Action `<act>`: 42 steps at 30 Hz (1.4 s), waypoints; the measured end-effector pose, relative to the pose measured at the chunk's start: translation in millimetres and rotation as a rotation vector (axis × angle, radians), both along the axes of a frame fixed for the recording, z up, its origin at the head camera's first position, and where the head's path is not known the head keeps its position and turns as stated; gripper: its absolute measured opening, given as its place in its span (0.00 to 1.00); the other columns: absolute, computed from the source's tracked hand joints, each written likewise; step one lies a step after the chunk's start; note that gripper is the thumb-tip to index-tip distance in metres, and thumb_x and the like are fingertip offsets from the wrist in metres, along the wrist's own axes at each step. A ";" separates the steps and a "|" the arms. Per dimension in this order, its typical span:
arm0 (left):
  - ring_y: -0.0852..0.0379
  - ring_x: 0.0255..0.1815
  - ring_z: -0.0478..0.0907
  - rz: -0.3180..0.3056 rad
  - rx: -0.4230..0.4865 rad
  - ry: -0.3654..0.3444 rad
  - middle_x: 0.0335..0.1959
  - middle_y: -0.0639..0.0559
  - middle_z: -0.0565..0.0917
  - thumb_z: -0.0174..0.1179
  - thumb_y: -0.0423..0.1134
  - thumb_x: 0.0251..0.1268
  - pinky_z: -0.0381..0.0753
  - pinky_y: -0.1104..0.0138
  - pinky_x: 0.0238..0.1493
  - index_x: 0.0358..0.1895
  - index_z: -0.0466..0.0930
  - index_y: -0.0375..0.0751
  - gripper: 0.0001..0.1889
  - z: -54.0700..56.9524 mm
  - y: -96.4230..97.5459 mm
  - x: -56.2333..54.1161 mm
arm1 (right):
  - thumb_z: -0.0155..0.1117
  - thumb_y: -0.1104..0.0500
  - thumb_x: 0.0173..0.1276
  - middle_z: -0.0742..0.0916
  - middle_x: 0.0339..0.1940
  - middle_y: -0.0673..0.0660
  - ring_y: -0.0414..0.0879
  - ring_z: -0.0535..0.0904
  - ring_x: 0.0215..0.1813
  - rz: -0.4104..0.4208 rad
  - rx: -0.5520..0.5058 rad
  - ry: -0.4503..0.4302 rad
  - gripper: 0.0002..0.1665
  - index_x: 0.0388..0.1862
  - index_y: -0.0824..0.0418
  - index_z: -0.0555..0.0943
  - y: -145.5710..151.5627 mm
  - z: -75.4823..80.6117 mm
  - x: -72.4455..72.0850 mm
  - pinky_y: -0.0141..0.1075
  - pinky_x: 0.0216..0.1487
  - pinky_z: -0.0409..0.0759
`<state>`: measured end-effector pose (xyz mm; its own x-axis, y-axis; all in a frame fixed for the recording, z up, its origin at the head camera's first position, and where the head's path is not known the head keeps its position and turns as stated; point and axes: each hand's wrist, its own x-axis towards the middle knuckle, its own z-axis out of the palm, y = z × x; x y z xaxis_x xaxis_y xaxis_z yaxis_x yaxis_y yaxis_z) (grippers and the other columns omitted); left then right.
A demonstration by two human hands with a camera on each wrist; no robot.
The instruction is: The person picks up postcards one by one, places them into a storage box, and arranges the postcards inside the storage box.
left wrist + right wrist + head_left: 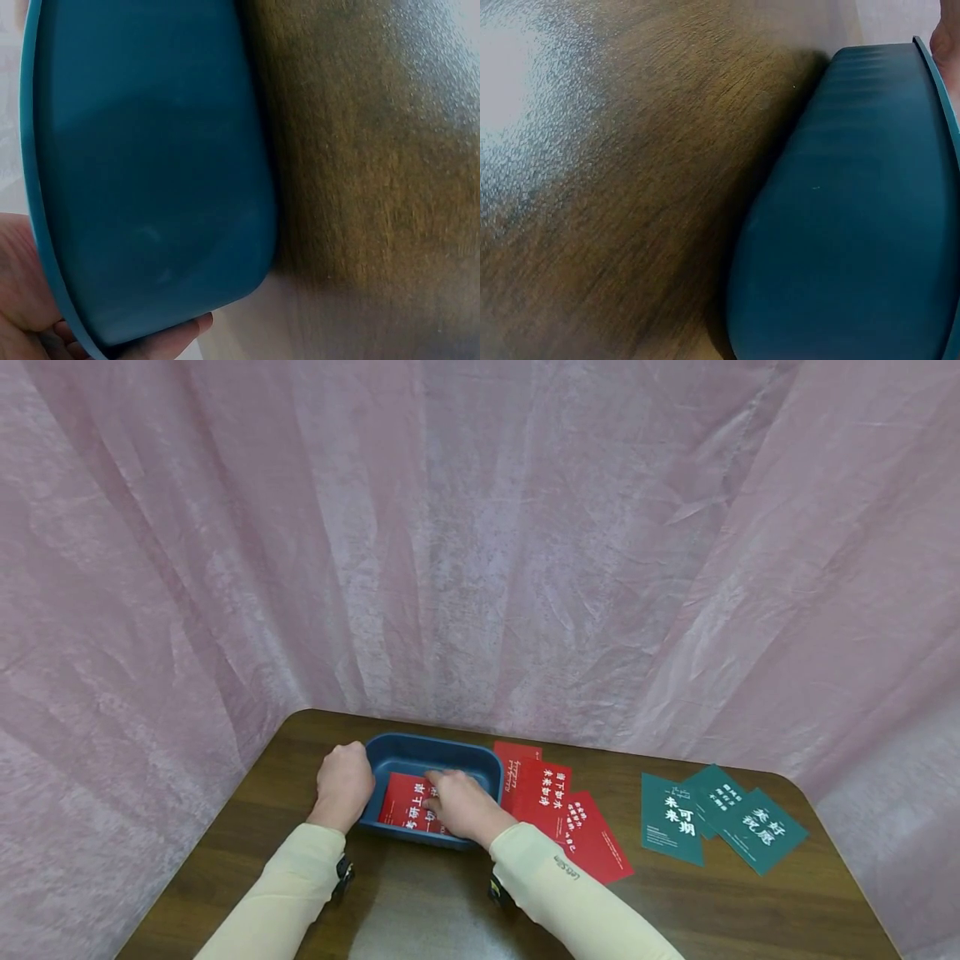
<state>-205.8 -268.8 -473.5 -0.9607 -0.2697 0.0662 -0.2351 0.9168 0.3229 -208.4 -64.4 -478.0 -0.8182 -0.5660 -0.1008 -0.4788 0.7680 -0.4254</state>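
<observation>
A blue rectangular plastic basin (408, 745) stands on the table. At its left end my left hand (345, 783) grips the rim; the left wrist view shows fingers (176, 339) curled against the basin's outer wall. Inside the basin lie red cards (401, 797) with white Chinese writing, at least two side by side or overlapping. My right hand (465, 806) reaches over the front right of the basin, thumb and forefinger over the cards. Whether it pinches a card is unclear. In the right wrist view the basin's outer wall (847, 210) hides most of that hand.
Several red cards (543, 797) overlap just right of the basin, partly beneath the right forearm. Farther right lie several green cards (671, 818), also partly overlapping. A pink curtain (480, 543) hangs behind the brown wooden table (420, 902).
</observation>
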 end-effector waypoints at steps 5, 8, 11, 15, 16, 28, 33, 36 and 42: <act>0.39 0.24 0.83 -0.009 -0.017 0.040 0.30 0.30 0.84 0.60 0.34 0.56 0.82 0.49 0.23 0.35 0.81 0.26 0.11 -1.2 0.3 0.4 | 0.64 0.46 0.61 0.79 0.61 0.51 0.46 0.76 0.60 0.021 0.005 0.046 0.36 0.67 0.52 0.67 0.5 -2.9 -0.6 0.40 0.56 0.80; 0.39 0.24 0.82 -0.008 -0.018 0.035 0.30 0.30 0.84 0.60 0.34 0.56 0.82 0.49 0.23 0.36 0.81 0.26 0.11 -1.0 0.4 -0.1 | 0.65 0.45 0.60 0.79 0.60 0.51 0.46 0.76 0.59 0.012 -0.007 0.044 0.36 0.67 0.51 0.67 1.3 -3.0 -0.5 0.39 0.54 0.81; 0.40 0.23 0.82 -0.006 -0.010 0.014 0.30 0.31 0.84 0.62 0.35 0.55 0.83 0.49 0.24 0.37 0.80 0.26 0.12 -0.2 0.5 -0.8 | 0.65 0.45 0.60 0.79 0.61 0.50 0.45 0.76 0.58 0.001 -0.023 0.034 0.37 0.67 0.50 0.67 2.3 -2.9 -0.3 0.37 0.52 0.81; 0.41 0.22 0.82 -0.007 -0.006 -0.005 0.30 0.31 0.84 0.64 0.35 0.54 0.83 0.49 0.25 0.39 0.80 0.26 0.14 1.3 1.1 -1.3 | 0.65 0.45 0.60 0.78 0.61 0.49 0.45 0.76 0.59 -0.008 -0.048 0.024 0.37 0.67 0.49 0.67 3.2 -2.9 -0.2 0.37 0.52 0.82; 0.41 0.22 0.82 -0.006 -0.007 -0.004 0.30 0.31 0.84 0.64 0.35 0.54 0.83 0.49 0.25 0.39 0.80 0.26 0.14 1.6 1.2 -1.4 | 0.65 0.45 0.60 0.78 0.61 0.50 0.45 0.76 0.59 -0.008 -0.051 0.024 0.37 0.67 0.49 0.67 3.3 -3.0 -0.3 0.37 0.52 0.82; 0.41 0.23 0.82 0.014 -0.002 -0.033 0.32 0.31 0.84 0.64 0.36 0.55 0.83 0.49 0.25 0.41 0.80 0.26 0.15 1.3 1.8 -0.2 | 0.67 0.47 0.58 0.78 0.62 0.52 0.47 0.74 0.62 0.003 -0.052 0.087 0.35 0.65 0.52 0.71 1.9 -4.2 1.4 0.39 0.55 0.80; 0.41 0.22 0.82 0.016 0.010 -0.028 0.31 0.31 0.83 0.64 0.35 0.54 0.83 0.49 0.24 0.40 0.80 0.26 0.14 0.5 1.3 -0.3 | 0.66 0.47 0.59 0.78 0.61 0.52 0.47 0.73 0.61 0.003 -0.069 0.112 0.34 0.64 0.52 0.71 6.4 1.1 3.1 0.39 0.56 0.80; 0.40 0.23 0.82 0.011 0.007 -0.014 0.31 0.30 0.83 0.63 0.35 0.54 0.82 0.49 0.23 0.39 0.80 0.26 0.13 1.5 0.6 -0.2 | 0.66 0.48 0.60 0.78 0.61 0.51 0.46 0.73 0.61 -0.007 -0.088 0.129 0.33 0.64 0.52 0.72 12.2 7.3 2.8 0.39 0.55 0.80; 0.39 0.25 0.82 0.003 0.005 -0.002 0.32 0.29 0.83 0.61 0.34 0.55 0.82 0.48 0.25 0.39 0.80 0.26 0.12 2.4 -0.3 -0.3 | 0.64 0.46 0.62 0.77 0.61 0.51 0.46 0.72 0.61 -0.036 -0.116 0.161 0.32 0.64 0.53 0.71 32.2 19.8 -1.2 0.39 0.56 0.80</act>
